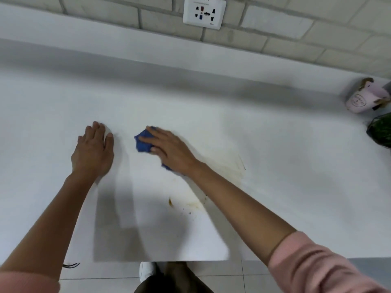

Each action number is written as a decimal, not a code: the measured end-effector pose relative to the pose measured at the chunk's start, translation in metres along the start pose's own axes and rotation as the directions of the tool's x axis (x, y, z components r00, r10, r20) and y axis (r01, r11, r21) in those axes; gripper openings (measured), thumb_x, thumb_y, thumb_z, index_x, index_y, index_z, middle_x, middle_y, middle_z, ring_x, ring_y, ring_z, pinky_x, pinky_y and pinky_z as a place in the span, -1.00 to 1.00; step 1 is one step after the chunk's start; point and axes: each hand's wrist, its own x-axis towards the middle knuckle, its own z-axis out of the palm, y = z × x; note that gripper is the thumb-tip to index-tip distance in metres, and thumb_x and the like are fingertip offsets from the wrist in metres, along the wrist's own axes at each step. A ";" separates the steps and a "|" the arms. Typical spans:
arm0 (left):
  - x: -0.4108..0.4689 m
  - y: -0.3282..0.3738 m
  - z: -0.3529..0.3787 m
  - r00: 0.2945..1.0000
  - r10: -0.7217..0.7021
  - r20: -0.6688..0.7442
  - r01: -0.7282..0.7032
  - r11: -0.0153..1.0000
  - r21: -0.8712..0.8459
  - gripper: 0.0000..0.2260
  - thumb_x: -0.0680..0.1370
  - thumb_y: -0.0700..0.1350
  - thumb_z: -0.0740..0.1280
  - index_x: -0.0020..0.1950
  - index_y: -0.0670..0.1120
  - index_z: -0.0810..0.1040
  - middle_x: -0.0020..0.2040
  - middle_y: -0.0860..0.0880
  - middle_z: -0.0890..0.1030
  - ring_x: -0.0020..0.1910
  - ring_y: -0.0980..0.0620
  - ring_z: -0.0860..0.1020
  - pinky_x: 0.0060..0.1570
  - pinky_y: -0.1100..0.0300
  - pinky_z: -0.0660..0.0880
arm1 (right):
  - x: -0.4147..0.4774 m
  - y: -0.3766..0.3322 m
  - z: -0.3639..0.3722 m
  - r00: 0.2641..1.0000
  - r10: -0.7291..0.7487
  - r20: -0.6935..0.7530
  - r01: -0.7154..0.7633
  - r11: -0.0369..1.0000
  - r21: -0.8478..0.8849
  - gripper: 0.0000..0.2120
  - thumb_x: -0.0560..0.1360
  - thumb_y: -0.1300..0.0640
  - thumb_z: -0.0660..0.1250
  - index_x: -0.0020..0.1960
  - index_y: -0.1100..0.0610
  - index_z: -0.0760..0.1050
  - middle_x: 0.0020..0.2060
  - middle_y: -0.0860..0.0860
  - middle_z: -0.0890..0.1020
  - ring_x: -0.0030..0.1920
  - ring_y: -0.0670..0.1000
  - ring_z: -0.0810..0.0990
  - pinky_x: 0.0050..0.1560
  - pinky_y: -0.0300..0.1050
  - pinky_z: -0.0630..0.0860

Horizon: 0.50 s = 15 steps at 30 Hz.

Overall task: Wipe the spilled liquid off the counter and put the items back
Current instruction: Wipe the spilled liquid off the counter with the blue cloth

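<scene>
A crumpled blue cloth lies on the white counter under my right hand, which presses it down with fingers curled over it. Most of the cloth is hidden beneath the palm. My left hand rests flat on the counter to the left, fingers straight, holding nothing. Brownish spill stains with small dark specks sit near the front edge, below my right forearm. Fainter brown smears spread to the right of the hand. A pink cup lies on its side at the far right.
A dark green patterned object sits at the right edge, just in front of the cup. A wall socket is mounted on the brick wall behind a raised ledge. The counter's front edge runs along the bottom, with tiled floor below.
</scene>
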 end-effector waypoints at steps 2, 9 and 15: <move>-0.001 0.000 -0.001 1.000 -0.001 0.000 0.001 1.000 0.003 -0.58 0.64 -0.02 0.02 0.44 -0.20 0.24 0.43 -0.23 0.29 0.34 -0.38 0.29 0.31 -0.25 0.25 | -0.020 -0.008 0.004 0.999 -0.016 0.043 0.011 0.995 0.098 -0.64 0.54 0.17 0.30 0.33 0.11 0.46 0.43 0.11 0.36 0.46 0.07 0.26 0.42 -0.17 0.13; -0.001 0.002 -0.004 1.000 0.003 0.010 -0.003 1.000 0.009 -0.59 0.63 0.01 0.00 0.40 -0.18 0.26 0.38 -0.23 0.32 0.26 -0.39 0.34 0.25 -0.22 0.31 | -0.026 -0.010 -0.038 0.972 0.209 0.107 -0.235 0.842 0.486 -0.84 0.57 0.18 0.24 0.14 0.09 0.47 -0.04 -0.06 0.61 -0.10 -0.15 0.55 -0.05 -0.36 0.44; -0.002 0.002 -0.005 0.999 -0.017 0.029 0.017 1.000 0.016 -0.59 0.63 0.03 -0.03 0.39 -0.16 0.25 0.37 -0.21 0.32 0.25 -0.37 0.35 0.22 -0.22 0.33 | -0.024 0.023 -0.068 0.909 0.416 0.031 -0.397 0.837 0.376 -0.64 0.61 0.29 0.10 0.38 0.12 0.28 0.25 0.09 0.48 0.23 0.04 0.47 0.25 -0.16 0.38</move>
